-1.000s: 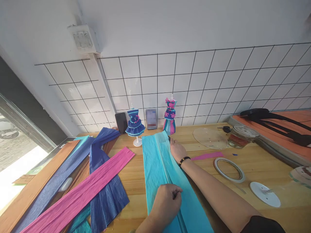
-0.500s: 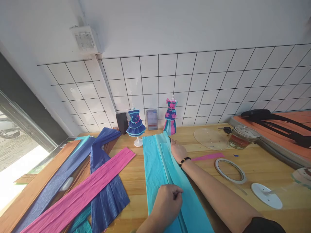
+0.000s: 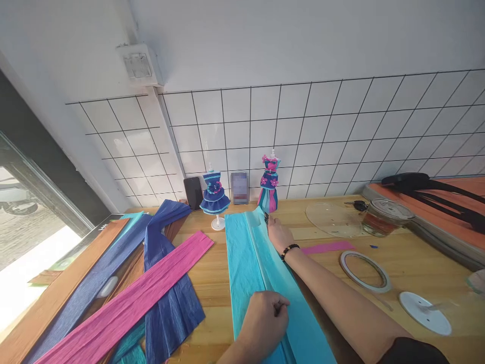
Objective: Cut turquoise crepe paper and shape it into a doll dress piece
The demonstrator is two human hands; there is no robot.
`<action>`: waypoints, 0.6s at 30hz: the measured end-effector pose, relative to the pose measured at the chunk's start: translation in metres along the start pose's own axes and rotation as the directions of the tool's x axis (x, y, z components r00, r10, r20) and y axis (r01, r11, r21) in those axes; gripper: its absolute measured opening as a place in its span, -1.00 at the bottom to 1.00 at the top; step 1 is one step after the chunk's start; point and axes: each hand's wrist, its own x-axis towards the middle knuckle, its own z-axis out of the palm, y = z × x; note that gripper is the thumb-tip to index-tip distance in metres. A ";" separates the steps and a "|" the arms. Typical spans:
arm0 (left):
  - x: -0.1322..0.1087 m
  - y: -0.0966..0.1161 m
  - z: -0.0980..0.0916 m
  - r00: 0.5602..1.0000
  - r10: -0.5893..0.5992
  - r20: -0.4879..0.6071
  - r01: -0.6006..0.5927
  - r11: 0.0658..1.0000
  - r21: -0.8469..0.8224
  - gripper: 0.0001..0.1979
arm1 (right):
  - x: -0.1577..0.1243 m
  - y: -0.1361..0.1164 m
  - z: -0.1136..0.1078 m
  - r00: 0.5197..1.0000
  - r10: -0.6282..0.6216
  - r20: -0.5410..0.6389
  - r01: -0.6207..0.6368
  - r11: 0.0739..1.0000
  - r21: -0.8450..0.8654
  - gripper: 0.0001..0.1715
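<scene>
Here, we list one turquoise paper (image 3: 242,253), on the worktop (image 3: 215,290), under the left grip (image 3: 265,317) and beside the right grip (image 3: 279,236). Left grip: fingers curled together; whether paper is pinched, we cannot tell. Right grip: closed around a dark tool (image 3: 266,218). Handling, we judge: light, soft, easily torn; best held by flat edges. Long axis: lengthwise past both grips, far end wallward.

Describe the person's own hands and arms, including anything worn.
The left hand and right hand are gloveless. A dark beaded bracelet with gold-toned beads circles the right wrist; a black sleeve ends near that elbow. The left wrist is bare.
</scene>
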 end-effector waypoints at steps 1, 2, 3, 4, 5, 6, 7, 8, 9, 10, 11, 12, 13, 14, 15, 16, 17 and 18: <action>0.000 0.000 0.000 1.000 -0.004 0.002 0.004 1.000 -0.001 -0.68 | 0.001 0.000 0.000 1.000 -0.006 -0.006 0.006 1.000 -0.005 -0.65; 0.000 0.000 0.000 1.000 -0.009 0.003 0.009 1.000 -0.002 -0.68 | 0.002 -0.001 0.000 1.000 -0.011 -0.012 0.011 1.000 -0.012 -0.65; 0.000 0.000 0.001 1.000 -0.014 0.003 0.014 1.000 -0.002 -0.68 | 0.002 -0.001 0.000 1.000 -0.017 -0.019 0.016 1.000 -0.018 -0.65; 0.000 0.000 0.001 1.000 -0.017 0.003 0.017 1.000 -0.004 -0.68 | 0.003 -0.001 0.000 0.999 -0.023 -0.026 0.022 0.999 -0.025 -0.65; 0.000 -0.001 0.001 1.000 -0.016 0.001 0.016 1.000 -0.005 -0.68 | 0.004 -0.001 0.000 0.999 -0.029 -0.033 0.028 0.999 -0.032 -0.65; 0.000 -0.001 0.002 1.000 -0.015 -0.003 0.015 1.000 -0.005 -0.68 | 0.005 -0.002 0.000 0.999 -0.035 -0.038 0.033 0.999 -0.039 -0.65; 0.000 -0.002 0.002 1.000 -0.011 -0.006 0.011 1.000 -0.005 -0.67 | 0.005 -0.002 0.000 0.998 -0.040 -0.043 0.038 0.998 -0.046 -0.65; 0.000 -0.002 0.003 1.000 -0.009 -0.008 0.009 1.000 -0.006 -0.67 | 0.006 -0.002 0.000 0.998 -0.044 -0.047 0.042 0.998 -0.053 -0.65; 0.001 -0.003 0.003 1.000 -0.008 -0.008 0.008 1.000 -0.006 -0.67 | 0.007 -0.002 -0.001 0.998 -0.048 -0.050 0.045 0.997 -0.059 -0.65; 0.001 -0.004 0.004 1.000 -0.008 -0.006 0.008 1.000 -0.007 -0.67 | 0.007 -0.001 -0.001 0.997 -0.050 -0.052 0.047 0.997 -0.065 -0.65; 0.001 -0.005 0.004 1.000 -0.008 -0.004 0.008 1.000 -0.006 -0.67 | 0.007 -0.001 -0.001 0.997 -0.052 -0.054 0.048 0.996 -0.070 -0.65; 0.001 -0.005 0.004 1.000 -0.008 -0.002 0.008 1.000 -0.004 -0.67 | 0.008 -0.001 -0.002 0.997 -0.055 -0.056 0.050 0.996 -0.075 -0.65; 0.001 -0.006 0.005 1.000 -0.009 0.000 0.009 1.000 -0.001 -0.67 | 0.008 0.000 -0.002 0.997 -0.057 -0.058 0.052 0.996 -0.079 -0.65; 0.001 -0.006 0.004 1.000 -0.009 0.003 0.009 1.000 0.003 -0.67 | 0.008 0.000 -0.002 0.997 -0.058 -0.060 0.053 0.995 -0.082 -0.65; 0.001 -0.006 0.004 1.000 -0.010 0.007 0.010 1.000 0.005 -0.67 | 0.008 0.001 -0.002 0.996 -0.060 -0.061 0.055 0.995 -0.084 -0.65; 0.001 -0.005 0.004 1.000 -0.011 0.009 0.011 1.000 0.006 -0.68 | 0.008 0.001 -0.002 0.996 -0.061 -0.062 0.055 0.995 -0.085 -0.65; 0.001 -0.005 0.003 1.000 -0.012 0.010 0.012 1.000 0.004 -0.68 | 0.008 0.001 -0.003 0.996 -0.060 -0.062 0.055 0.995 -0.084 -0.65; 0.000 -0.004 0.003 1.000 -0.012 0.010 0.012 1.000 0.001 -0.68 | 0.008 0.001 -0.003 0.996 -0.060 -0.061 0.055 0.995 -0.083 -0.65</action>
